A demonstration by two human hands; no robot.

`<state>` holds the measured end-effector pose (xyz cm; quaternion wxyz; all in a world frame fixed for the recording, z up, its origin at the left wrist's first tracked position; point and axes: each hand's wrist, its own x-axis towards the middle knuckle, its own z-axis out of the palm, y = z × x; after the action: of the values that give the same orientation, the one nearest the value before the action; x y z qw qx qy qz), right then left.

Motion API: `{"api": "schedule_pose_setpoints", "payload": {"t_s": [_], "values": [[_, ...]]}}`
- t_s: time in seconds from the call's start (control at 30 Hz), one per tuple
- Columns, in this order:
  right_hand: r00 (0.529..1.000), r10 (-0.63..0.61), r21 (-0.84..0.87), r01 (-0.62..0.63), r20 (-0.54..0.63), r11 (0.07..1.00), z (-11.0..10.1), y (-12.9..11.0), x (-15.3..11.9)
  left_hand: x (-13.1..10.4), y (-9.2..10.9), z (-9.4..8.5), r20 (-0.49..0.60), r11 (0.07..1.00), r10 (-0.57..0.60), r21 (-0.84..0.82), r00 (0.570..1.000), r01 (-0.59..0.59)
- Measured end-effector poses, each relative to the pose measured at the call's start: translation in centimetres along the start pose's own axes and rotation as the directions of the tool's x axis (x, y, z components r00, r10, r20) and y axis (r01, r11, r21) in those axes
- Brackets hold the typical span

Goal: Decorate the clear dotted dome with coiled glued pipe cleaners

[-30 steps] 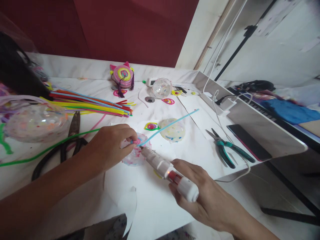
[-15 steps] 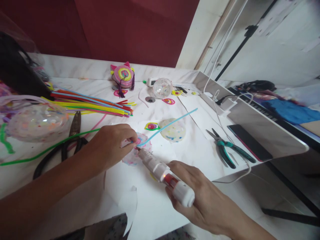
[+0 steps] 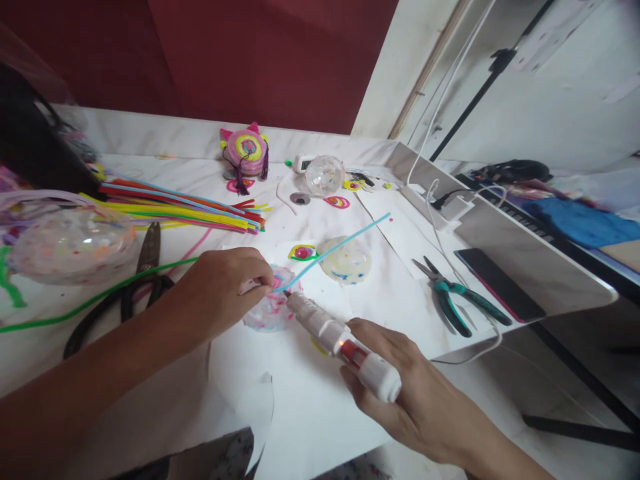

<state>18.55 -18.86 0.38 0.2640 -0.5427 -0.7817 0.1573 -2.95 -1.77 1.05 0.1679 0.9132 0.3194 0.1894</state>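
**Pinch and Grip at Close Quarters**

A bare left forearm (image 3: 115,353) slants in from the lower left, the left hand (image 3: 230,283) bringing thumb and forefinger together in a pinch. Opposite, the right forearm (image 3: 500,447) angles from the lower right, the right hand (image 3: 400,393) curled in a grip, its thumb on the near side.

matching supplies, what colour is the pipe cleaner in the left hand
The pipe cleaner is light blue, clearest in the head view.
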Motion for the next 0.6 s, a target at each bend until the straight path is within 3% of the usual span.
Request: {"api": "schedule_pose_setpoints", "payload": {"t_s": [0.6], "values": [[0.999,-0.048,0.024,0.047,0.014,0.999,0.45,-0.73,0.53,0.1,-1.03,0.81,-0.039,0.996,0.09,-0.016,0.995,-0.09]]}}
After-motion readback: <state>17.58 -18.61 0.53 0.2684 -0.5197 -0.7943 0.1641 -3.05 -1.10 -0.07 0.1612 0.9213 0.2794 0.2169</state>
